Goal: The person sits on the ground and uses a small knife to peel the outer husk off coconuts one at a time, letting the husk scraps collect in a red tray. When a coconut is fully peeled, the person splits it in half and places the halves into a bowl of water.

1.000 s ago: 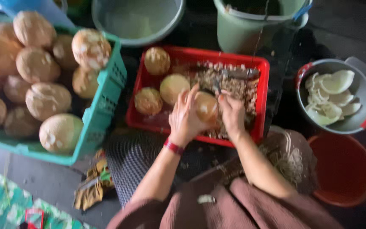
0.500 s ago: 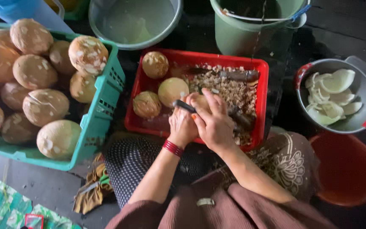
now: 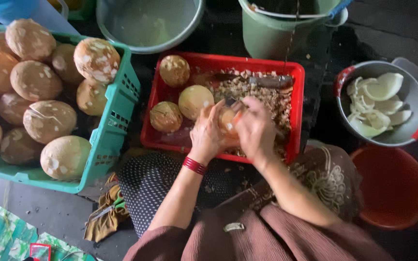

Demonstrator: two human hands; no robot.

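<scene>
A small, round, pale-brown peeled coconut sits between both hands over the red plastic crate of husk shavings. The left hand cups it from the side; the right hand wraps over it, fingers curled, forearms angled inward.
</scene>
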